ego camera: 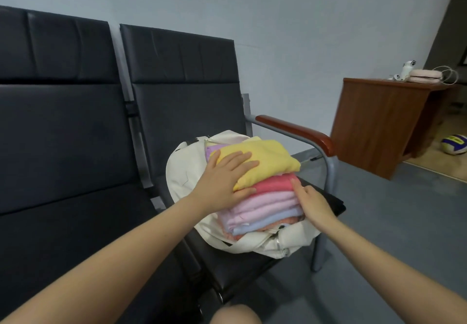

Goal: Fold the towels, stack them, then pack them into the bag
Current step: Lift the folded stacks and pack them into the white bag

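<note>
Towels (262, 197) sat stacked in the bag (182, 172).
Left hand (225, 174) pressed flat, right hand (313, 203) steadied the side, both grips wide; best pushed down evenly.

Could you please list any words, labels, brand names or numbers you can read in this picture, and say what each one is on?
No text can be read anywhere in this view.
Volleyball: dark markings on its panels, too small and blurred to read.
White bag: no print or label shows.
Towels: plain colours, no tags visible.
Small white devices on the wooden desk: no legible marking.
</note>
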A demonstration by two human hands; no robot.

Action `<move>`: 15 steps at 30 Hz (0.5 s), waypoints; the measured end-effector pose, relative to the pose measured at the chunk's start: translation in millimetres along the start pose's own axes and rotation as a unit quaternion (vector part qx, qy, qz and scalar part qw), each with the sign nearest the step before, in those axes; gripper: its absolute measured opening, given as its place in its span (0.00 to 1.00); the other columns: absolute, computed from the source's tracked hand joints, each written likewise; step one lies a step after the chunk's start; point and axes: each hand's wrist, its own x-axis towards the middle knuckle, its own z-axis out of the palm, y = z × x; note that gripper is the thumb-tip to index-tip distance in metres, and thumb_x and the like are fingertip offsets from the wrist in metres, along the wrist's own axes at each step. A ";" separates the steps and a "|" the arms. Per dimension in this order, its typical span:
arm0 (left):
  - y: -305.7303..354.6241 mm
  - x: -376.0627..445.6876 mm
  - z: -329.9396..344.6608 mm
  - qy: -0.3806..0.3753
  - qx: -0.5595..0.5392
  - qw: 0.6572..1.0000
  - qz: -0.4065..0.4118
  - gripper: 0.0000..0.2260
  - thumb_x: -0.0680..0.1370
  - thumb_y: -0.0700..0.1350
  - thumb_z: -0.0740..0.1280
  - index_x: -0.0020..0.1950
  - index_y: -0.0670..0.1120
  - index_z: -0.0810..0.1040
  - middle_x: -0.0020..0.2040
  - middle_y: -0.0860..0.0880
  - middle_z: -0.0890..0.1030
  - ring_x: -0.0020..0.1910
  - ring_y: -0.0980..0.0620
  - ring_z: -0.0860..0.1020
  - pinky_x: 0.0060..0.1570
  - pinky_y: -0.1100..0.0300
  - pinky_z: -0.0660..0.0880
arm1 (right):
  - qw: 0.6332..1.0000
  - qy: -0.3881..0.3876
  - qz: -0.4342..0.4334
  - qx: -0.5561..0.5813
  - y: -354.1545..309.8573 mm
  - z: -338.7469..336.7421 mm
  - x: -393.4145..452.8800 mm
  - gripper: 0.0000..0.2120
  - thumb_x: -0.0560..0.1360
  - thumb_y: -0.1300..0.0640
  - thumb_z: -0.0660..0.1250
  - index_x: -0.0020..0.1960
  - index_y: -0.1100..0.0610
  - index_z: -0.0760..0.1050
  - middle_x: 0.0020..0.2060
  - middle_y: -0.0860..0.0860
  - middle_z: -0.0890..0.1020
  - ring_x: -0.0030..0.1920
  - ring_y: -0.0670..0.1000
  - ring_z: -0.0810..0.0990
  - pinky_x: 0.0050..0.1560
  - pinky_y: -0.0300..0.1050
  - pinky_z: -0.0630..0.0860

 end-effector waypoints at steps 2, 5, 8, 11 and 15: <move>6.9 3.6 2.5 -0.014 -0.002 1.000 -0.027 0.32 0.73 0.69 0.50 0.74 0.59 0.65 0.77 0.57 0.62 0.76 0.54 0.58 0.72 0.38 0.47 | 0.995 0.054 -0.048 -0.064 10.2 -1.7 -21.0 0.21 0.79 0.43 0.60 0.37 0.58 0.70 0.34 0.52 0.76 0.36 0.52 0.75 0.35 0.43 0.66; 12.0 12.4 1.0 -0.044 0.001 0.998 -0.048 0.35 0.70 0.70 0.45 0.75 0.60 0.62 0.77 0.58 0.59 0.76 0.54 0.55 0.71 0.36 0.47 | 0.979 0.091 -0.128 -0.130 32.0 9.1 -37.6 0.22 0.76 0.50 0.68 0.27 0.54 0.64 0.27 0.49 0.70 0.31 0.49 0.70 0.30 0.41 0.61; 11.6 15.7 -5.7 -0.070 0.005 0.997 -0.042 0.34 0.72 0.71 0.49 0.75 0.60 0.60 0.78 0.58 0.58 0.76 0.54 0.54 0.70 0.38 0.51 | 0.948 0.130 -0.188 -0.222 45.3 23.3 -50.2 0.13 0.74 0.53 0.70 0.32 0.54 0.79 0.35 0.49 0.72 0.40 0.51 0.72 0.37 0.44 0.70; 9.7 12.8 -10.1 -0.078 0.001 0.996 -0.045 0.29 0.77 0.66 0.58 0.76 0.59 0.59 0.78 0.58 0.56 0.76 0.55 0.53 0.71 0.40 0.52 | 0.906 0.136 -0.298 -0.269 42.1 36.6 -66.0 0.11 0.73 0.50 0.64 0.38 0.51 0.83 0.35 0.49 0.75 0.38 0.53 0.74 0.35 0.48 0.75; 6.5 10.4 -9.7 -0.063 -0.003 0.998 -0.029 0.30 0.76 0.67 0.57 0.75 0.58 0.60 0.78 0.56 0.58 0.76 0.54 0.55 0.70 0.41 0.54 | 0.916 -0.018 -0.303 -0.261 21.8 58.1 -79.4 0.23 0.74 0.40 0.55 0.53 0.52 0.81 0.47 0.47 0.81 0.49 0.48 0.77 0.49 0.42 0.74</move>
